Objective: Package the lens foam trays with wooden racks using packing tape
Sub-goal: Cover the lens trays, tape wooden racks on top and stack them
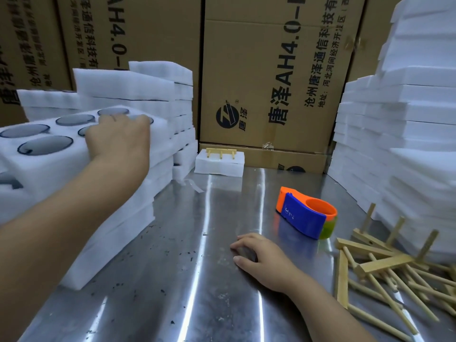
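Brushed steel counter [172,280] runs from the near edge to the brown cardboard boxes [271,70] at the back. On its left side stands a tall stack of white foam trays [118,218].

The top white foam tray with dark round lenses [49,169] lies directly under the left hand [118,137]. Its long axis runs near-left to far-right. The left hand rests on its top near the far end; I cannot tell whether the fingers hook the edge or only press. This hand is clearly the nearer one.

A pile of pale wooden peg racks [375,265] lies on the counter, near the right hand's [261,257] right side. The orange-and-blue tape dispenser [306,215] sits just beyond that hand.

The right hand rests on the steel, fingers loosely curled, holding nothing.

Judgement: the tray must come off the stack rightward and down to the counter.
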